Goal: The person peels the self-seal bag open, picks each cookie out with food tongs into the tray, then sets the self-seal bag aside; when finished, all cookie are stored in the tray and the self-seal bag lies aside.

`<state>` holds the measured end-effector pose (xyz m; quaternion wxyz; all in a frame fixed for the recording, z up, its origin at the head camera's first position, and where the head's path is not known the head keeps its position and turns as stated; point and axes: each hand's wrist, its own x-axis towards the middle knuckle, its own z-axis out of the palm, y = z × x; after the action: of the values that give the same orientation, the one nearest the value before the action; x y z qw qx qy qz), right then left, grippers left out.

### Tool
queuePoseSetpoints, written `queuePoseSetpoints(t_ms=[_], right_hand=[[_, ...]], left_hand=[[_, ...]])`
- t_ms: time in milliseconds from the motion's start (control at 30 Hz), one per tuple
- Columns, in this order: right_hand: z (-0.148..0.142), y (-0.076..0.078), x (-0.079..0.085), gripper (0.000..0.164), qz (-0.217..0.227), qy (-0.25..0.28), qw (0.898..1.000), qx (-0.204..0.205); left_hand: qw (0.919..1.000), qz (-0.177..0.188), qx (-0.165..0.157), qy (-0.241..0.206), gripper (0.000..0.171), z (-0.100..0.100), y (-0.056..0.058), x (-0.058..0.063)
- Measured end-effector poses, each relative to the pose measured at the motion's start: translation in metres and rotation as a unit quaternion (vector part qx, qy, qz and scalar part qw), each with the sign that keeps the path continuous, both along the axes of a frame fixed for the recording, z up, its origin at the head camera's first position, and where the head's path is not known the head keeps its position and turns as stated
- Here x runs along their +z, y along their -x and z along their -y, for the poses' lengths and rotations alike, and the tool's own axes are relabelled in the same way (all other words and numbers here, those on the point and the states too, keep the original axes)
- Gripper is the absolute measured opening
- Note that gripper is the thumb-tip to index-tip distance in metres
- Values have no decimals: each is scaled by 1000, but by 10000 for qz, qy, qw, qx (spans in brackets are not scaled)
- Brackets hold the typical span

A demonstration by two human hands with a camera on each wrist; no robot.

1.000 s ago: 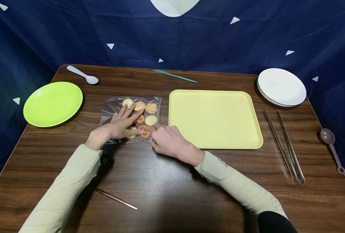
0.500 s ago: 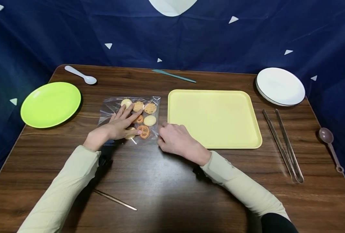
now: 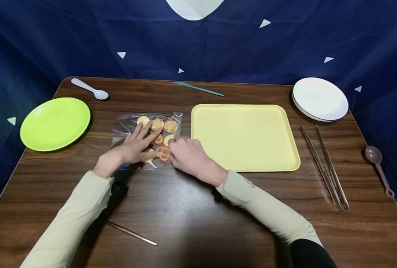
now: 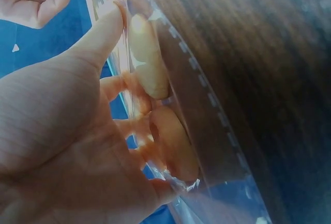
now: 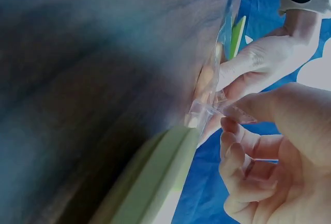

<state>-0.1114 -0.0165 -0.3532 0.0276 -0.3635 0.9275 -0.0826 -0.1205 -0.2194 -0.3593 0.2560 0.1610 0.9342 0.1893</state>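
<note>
A clear plastic bag (image 3: 124,121) of cookies lies flat on the table, left of the yellow tray (image 3: 245,137). Round cookies (image 3: 170,126) and a pretzel-shaped cookie (image 3: 163,153) show through the film. My left hand (image 3: 134,149) rests on the bag with its fingers spread over the cookies. At the bag's right side, my right hand (image 3: 189,155) has curled fingers. In the right wrist view, the right thumb and forefinger pinch a loose edge of the film (image 5: 235,113). The left wrist view shows the left palm (image 4: 67,125) over the bag, with two cookies near the fingers.
A green plate (image 3: 55,124) and a white spoon (image 3: 90,89) are at left. A teal knife (image 3: 198,88) lies at the back. On the right are white dishes (image 3: 320,98), metal tongs (image 3: 325,167) and a brown measuring spoon (image 3: 379,169). A thin metal stick (image 3: 131,233) lies in front.
My right hand moved right off the bag's edge, then back left over it. My left hand has stayed spread on the bag.
</note>
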Motion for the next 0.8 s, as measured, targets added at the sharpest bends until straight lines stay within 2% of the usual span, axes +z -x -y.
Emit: queuePoseSetpoints(t_ms=[267, 500, 800], right_hand=[[-8, 4, 2, 7, 235, 198, 9991, -276], [-21, 6, 5, 11, 388, 329, 9969, -608], [-27, 10, 14, 22, 1115, 575, 9892, -755]], left_hand=[[10000, -9, 24, 17, 76, 0, -1, 1], [10000, 60, 70, -34, 77, 2, -1, 2], [10000, 34, 34, -13, 77, 0, 0, 1]])
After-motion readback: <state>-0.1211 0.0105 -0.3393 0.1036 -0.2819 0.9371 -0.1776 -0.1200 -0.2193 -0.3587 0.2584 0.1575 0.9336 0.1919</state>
